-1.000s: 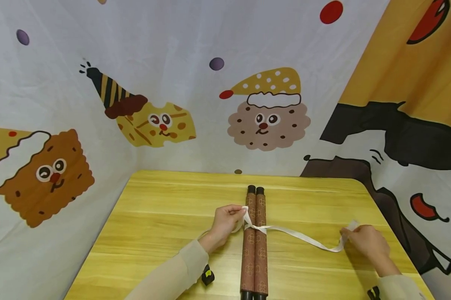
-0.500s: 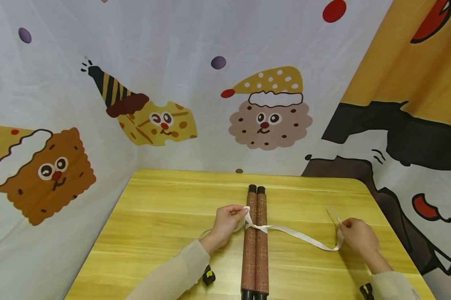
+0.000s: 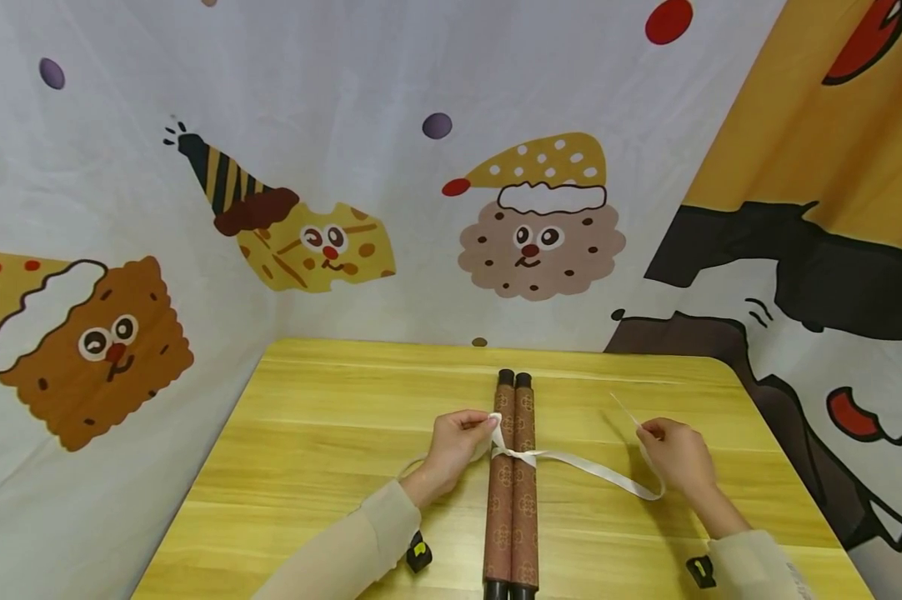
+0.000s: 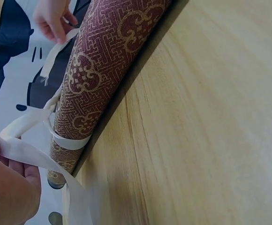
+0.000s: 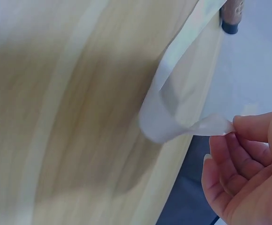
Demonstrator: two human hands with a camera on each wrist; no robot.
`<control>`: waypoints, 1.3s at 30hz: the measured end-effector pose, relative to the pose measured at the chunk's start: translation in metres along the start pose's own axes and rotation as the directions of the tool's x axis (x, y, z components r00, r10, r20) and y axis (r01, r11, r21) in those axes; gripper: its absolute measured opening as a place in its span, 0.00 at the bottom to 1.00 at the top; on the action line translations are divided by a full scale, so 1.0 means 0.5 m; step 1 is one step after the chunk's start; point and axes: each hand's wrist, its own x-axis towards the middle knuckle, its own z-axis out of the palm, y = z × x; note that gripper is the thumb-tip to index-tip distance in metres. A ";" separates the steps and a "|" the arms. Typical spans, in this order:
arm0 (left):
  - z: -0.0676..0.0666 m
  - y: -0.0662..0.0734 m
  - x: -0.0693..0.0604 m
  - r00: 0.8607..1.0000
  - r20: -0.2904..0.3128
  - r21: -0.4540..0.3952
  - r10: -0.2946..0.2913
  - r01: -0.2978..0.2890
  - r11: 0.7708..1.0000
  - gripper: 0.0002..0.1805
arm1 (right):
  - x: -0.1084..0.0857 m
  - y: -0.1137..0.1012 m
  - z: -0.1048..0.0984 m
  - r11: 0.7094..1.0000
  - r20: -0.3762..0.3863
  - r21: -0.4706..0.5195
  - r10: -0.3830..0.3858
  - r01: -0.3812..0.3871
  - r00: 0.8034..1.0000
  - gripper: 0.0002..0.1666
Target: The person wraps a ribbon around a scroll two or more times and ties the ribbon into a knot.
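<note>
Ribbon (image 3: pixel 599 471) rd 2 scrolls (image 3: pixel 524 512), both hands (image 3: pixel 453 450) (image 3: pixel 679 457) pinching

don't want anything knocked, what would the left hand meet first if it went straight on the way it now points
Past the white ribbon it pinches, the left hand would likely meet the left brown patterned roll first, though it might pass over, as its height is unclear.

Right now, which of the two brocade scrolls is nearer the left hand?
The left scroll: the left hand pinches white ribbon right beside it, while the right scroll lies beyond it, toward the right hand.
</note>
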 end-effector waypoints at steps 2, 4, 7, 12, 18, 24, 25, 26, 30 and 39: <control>0.001 0.000 0.000 1.000 0.000 0.007 0.005 -0.005 1.000 0.10 | 0.003 -0.015 0.008 1.000 -0.006 0.015 -0.016 0.016 1.000 0.16; 0.001 0.000 -0.001 1.000 -0.001 0.011 0.007 -0.007 1.000 0.10 | 0.004 -0.030 0.016 0.999 -0.009 0.023 -0.032 0.032 0.999 0.16; 0.003 -0.001 -0.002 1.000 -0.002 0.011 0.007 -0.007 1.000 0.10 | 0.006 -0.053 0.025 0.998 -0.010 0.025 -0.058 0.059 0.998 0.15; 0.004 -0.001 -0.002 1.000 -0.011 0.000 0.004 -0.004 1.000 0.11 | 0.008 -0.089 0.036 0.994 0.001 0.054 -0.100 0.100 0.995 0.14; 0.005 0.001 -0.004 1.000 -0.014 0.000 0.014 -0.014 1.000 0.11 | 0.010 -0.123 0.052 0.987 0.006 0.098 -0.126 0.125 0.992 0.14; 0.007 -0.001 -0.007 1.000 -0.007 0.004 0.022 -0.022 1.000 0.11 | 0.014 -0.157 0.077 0.979 0.003 0.131 -0.159 0.157 0.987 0.12; 0.007 -0.001 -0.008 1.000 -0.004 0.004 0.022 -0.021 1.000 0.11 | 0.015 -0.162 0.082 0.977 0.004 0.136 -0.165 0.163 0.986 0.12; 0.007 -0.001 -0.008 1.000 -0.002 0.000 0.018 -0.018 1.000 0.11 | 0.015 -0.168 0.087 0.975 0.002 0.138 -0.174 0.172 0.985 0.11; 0.009 -0.003 -0.008 1.000 -0.001 0.000 0.019 -0.019 1.000 0.11 | 0.017 -0.193 0.108 0.968 0.013 0.145 -0.210 0.206 0.978 0.10; 0.016 -0.001 -0.011 0.999 0.002 -0.015 0.038 -0.038 0.999 0.11 | 0.019 -0.242 0.150 0.947 0.013 0.145 -0.292 0.287 0.956 0.05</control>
